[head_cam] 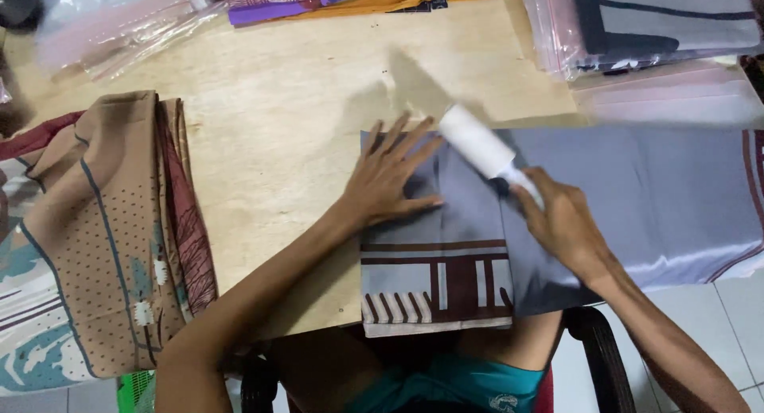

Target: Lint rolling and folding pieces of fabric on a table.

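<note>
Pressing flat with fingers spread wide, the left hand [390, 182] pins a folded grey cloth [637, 190] at the near edge of the pale plywood worktop [278, 103], while the right hand [565, 222] grips a white lint roller [481, 146] lying on it. Brown patterned fabric [103, 238] is stacked at the left, bagged cloths [660, 23] sit far right, and white floor tiles [716, 317] show below.

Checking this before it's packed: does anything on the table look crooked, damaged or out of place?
Nothing stands out. The grey cloth lies smooth under the left hand, the right hand holds a white roller on it, and the tan folded fabric overhangs the table edge.
</note>
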